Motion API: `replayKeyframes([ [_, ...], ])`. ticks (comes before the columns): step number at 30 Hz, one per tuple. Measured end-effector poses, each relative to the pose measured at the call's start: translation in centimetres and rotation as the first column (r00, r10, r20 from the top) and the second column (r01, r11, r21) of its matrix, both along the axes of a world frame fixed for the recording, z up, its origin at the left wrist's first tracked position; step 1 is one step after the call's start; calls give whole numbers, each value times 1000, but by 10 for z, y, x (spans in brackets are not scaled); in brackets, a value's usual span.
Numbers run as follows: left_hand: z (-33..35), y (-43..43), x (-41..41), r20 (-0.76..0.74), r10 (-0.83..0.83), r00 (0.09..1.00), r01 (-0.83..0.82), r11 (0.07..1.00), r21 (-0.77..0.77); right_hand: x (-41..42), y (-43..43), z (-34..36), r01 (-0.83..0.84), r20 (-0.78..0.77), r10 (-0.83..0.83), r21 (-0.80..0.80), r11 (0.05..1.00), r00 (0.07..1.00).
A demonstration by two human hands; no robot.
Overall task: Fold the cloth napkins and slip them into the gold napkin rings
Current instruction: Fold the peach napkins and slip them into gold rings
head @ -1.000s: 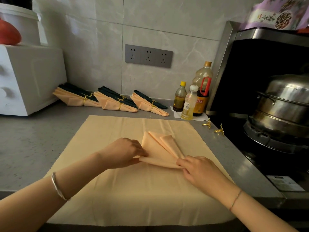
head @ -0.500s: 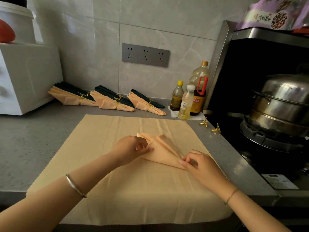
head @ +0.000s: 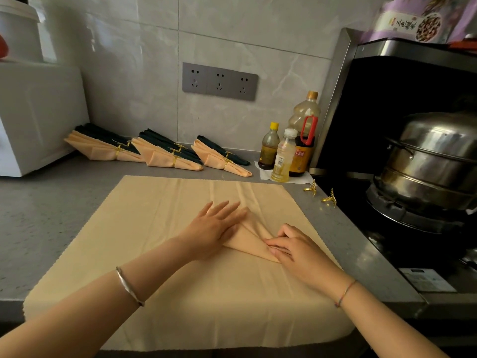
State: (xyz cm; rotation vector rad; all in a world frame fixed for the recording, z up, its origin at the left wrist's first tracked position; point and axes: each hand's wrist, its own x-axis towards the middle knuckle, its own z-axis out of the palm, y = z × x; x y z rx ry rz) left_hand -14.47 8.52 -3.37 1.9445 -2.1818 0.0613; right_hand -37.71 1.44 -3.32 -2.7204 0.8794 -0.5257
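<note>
A peach napkin (head: pixel 251 237), folded into a narrow wedge, lies on a large peach cloth (head: pixel 160 210) spread over the counter. My left hand (head: pixel 215 228) lies flat with straight fingers on the wedge's wide end. My right hand (head: pixel 291 245) pinches the wedge's pointed end with curled fingers and thumb. Two loose gold napkin rings (head: pixel 311 188) (head: pixel 330 200) stand on the counter at the right, near the stove edge. Three bundles of peach and dark green napkins (head: pixel 103 148) (head: pixel 165 156) (head: pixel 222 158), each in gold rings, rest against the back wall.
Three bottles (head: pixel 284 156) stand on a paper towel behind the cloth. A steel steamer pot (head: pixel 433 161) sits on the stove at the right. A white appliance (head: pixel 33 117) fills the left. The grey counter (head: pixel 51 208) shows left of the cloth.
My left hand has opened and now lies flat on the napkin's wide end. The wedge has been folded narrower, and my right hand still pinches its point.
</note>
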Motion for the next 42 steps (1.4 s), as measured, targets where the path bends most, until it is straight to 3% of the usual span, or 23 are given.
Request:
replayKeyframes([
  [6, -8, -8, 5, -96, 29, 995, -12, 985, 175, 0, 3, 5, -22, -75, 14, -98, 995, 997],
  [13, -9, -14, 8, -138, 44, 989, -13, 977, 215, 17, 15, 20, -124, -321, 50, -212, 969, 946],
  [23, -9, -15, 7, -335, 96, 937, -20, 975, 223, 43, 9, 5, -120, -231, 35, -361, 925, 972],
  [27, 3, 2, 4, -629, 127, 767, -62, 990, 124, 43, 5, 14, 51, -225, -106, -238, 970, 969],
  [30, 27, 19, 3, -719, -28, 695, -148, 972, -181, 41, -4, 37, 103, 56, -111, 128, 986, 992],
  [32, 43, 31, 4, -646, -113, 755, -150, 929, -337, 41, -7, 53, 111, 215, -230, 457, 883, 949],
  [34, 50, 42, 11, -443, -127, 887, -80, 904, -420, 47, -5, 61, 8, 246, -335, 796, 606, 910],
  [35, 49, 46, 15, -314, -132, 940, -18, 901, -434, 50, -6, 61, -43, 217, -342, 892, 449, 914],
  [36, 45, 49, 21, -190, -140, 972, 48, 905, -423, 54, -5, 59, -72, 176, -313, 946, 317, 933],
  [38, 33, 54, 29, -1, -163, 987, 154, 932, -329, 60, -5, 55, -62, 96, -229, 986, 152, 969],
  [42, 11, 57, 34, 120, -146, 982, 155, 985, -76, 70, -10, 43, -4, 9, -114, 999, 45, 993],
])
